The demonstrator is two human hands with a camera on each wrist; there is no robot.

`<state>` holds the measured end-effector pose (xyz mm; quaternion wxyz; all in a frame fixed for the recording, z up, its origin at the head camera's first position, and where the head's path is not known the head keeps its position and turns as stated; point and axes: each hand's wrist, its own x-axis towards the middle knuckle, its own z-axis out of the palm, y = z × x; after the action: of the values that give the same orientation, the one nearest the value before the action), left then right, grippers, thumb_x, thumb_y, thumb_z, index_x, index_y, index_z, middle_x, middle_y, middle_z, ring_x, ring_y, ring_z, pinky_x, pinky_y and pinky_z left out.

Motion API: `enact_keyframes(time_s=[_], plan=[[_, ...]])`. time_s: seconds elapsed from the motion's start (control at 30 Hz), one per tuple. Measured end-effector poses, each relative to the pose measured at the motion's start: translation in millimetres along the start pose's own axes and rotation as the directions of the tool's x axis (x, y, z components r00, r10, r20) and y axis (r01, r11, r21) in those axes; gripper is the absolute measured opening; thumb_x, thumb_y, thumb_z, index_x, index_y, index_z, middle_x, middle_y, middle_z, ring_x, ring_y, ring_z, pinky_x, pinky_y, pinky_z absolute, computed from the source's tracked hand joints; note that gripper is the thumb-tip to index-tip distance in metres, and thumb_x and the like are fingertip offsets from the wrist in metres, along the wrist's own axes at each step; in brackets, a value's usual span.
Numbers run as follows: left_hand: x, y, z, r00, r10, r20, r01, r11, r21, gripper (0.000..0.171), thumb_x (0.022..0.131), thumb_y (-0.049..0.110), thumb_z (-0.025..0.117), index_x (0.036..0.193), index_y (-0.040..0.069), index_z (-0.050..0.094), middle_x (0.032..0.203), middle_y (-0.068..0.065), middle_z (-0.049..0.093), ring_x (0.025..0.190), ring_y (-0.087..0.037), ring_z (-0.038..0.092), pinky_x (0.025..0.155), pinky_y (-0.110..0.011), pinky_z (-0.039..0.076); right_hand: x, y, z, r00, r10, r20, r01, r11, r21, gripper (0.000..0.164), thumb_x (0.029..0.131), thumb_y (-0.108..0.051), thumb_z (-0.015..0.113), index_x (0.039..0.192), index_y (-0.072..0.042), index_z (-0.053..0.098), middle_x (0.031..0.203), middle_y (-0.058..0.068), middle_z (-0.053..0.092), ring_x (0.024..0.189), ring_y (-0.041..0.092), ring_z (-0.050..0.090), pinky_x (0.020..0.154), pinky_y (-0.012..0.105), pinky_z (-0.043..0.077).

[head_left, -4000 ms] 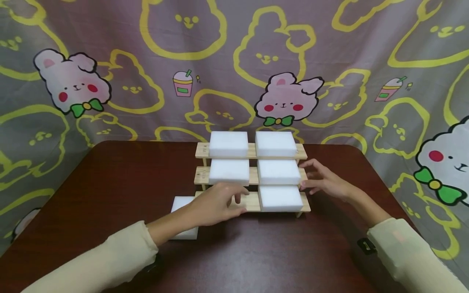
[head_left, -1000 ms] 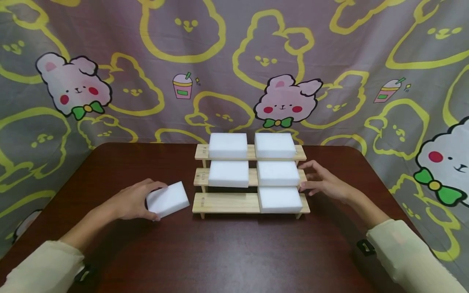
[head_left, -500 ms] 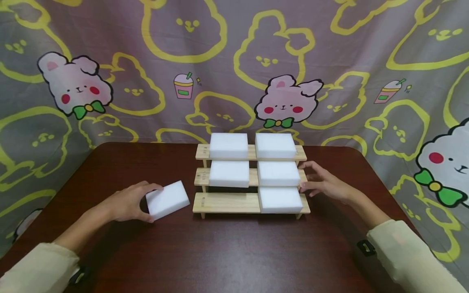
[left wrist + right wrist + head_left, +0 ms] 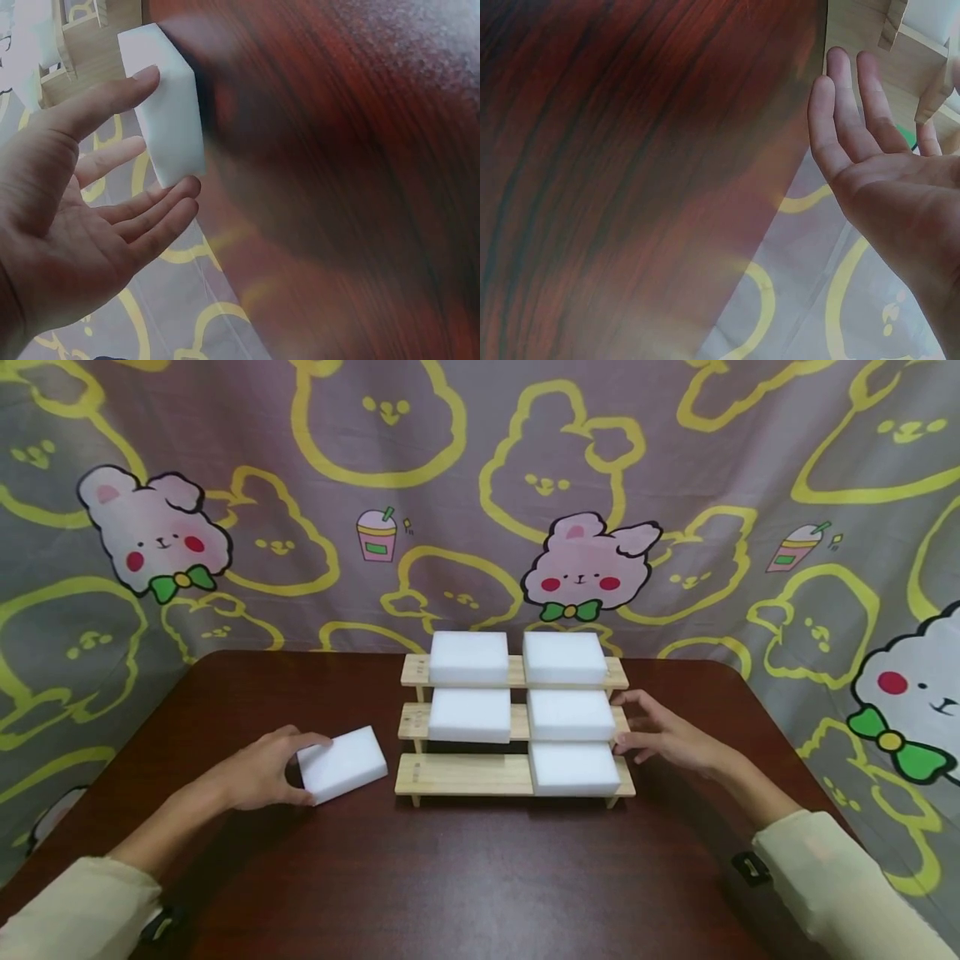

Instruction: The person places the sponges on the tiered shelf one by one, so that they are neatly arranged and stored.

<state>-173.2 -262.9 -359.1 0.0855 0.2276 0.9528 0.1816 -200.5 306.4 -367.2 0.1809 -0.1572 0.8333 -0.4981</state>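
Observation:
In the head view a white foam block [image 4: 342,765] lies at an angle left of a three-tier wooden rack [image 4: 461,774]. My left hand [image 4: 262,770] grips its left end, thumb on the near side and fingers on the far side. The left wrist view has the thumb on one edge of the foam block [image 4: 169,112] and fingertips at its lower end. At the rack's right end, my right hand [image 4: 667,735] holds the middle shelf's end between thumb and index finger. Its other fingers [image 4: 841,112] extend loosely beside the wood in the right wrist view.
Two foam blocks sit on the top shelf [image 4: 516,670] and two on the middle shelf [image 4: 519,727]. Another foam block [image 4: 575,768] occupies the right side of the bottom shelf. A patterned curtain [image 4: 450,468] hangs behind the dark wooden table [image 4: 480,877].
From over the bottom shelf, my left hand has gone left and taken hold of the foam block, now turned and farther from the rack. Lately it shifts only slightly. The right hand stays put.

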Motion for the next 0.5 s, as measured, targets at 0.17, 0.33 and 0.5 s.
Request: enact_keyframes(time_s=[0.17, 0.33, 0.5], plan=[[1.4, -0.7, -2.5, 0.998, 0.048, -0.029, -0.048, 0.999, -0.016, 0.076, 0.071, 0.022, 0.096, 0.133, -0.002, 0.062, 0.110, -0.019, 0.059, 0.093, -0.030, 0.057, 0.077, -0.044, 0.051, -0.2, -1.1, 0.1, 1.000, -0.013, 0.002, 0.013, 1.000, 0.002, 0.060, 0.102, -0.015, 0.065, 0.146, -0.005, 0.026, 0.136, 0.031, 0.050, 0.107, 0.033, 0.067, 0.084, 0.045, 0.056], [2.8, 3.6, -5.3, 0.996, 0.070, -0.061, -0.071, 0.997, -0.029, 0.073, 0.071, 0.020, 0.096, 0.132, -0.003, 0.062, 0.109, -0.017, 0.059, 0.091, -0.027, 0.057, 0.074, -0.041, 0.052, -0.4, -1.0, 0.1, 1.000, -0.027, 0.000, 0.027, 1.000, 0.007, 0.057, 0.102, -0.013, 0.064, 0.145, -0.004, 0.028, 0.132, 0.030, 0.053, 0.105, 0.031, 0.068, 0.083, 0.045, 0.057], [3.4, 7.1, -6.9, 0.994, 0.068, -0.086, -0.072, 0.996, -0.045, 0.071, 0.072, 0.019, 0.095, 0.132, -0.003, 0.063, 0.111, -0.019, 0.058, 0.090, -0.027, 0.057, 0.075, -0.042, 0.054, -0.4, -0.3, 0.3, 0.999, -0.037, -0.002, 0.037, 0.999, 0.015, 0.056, 0.102, -0.012, 0.064, 0.145, -0.004, 0.029, 0.131, 0.029, 0.054, 0.104, 0.030, 0.068, 0.082, 0.044, 0.057]])
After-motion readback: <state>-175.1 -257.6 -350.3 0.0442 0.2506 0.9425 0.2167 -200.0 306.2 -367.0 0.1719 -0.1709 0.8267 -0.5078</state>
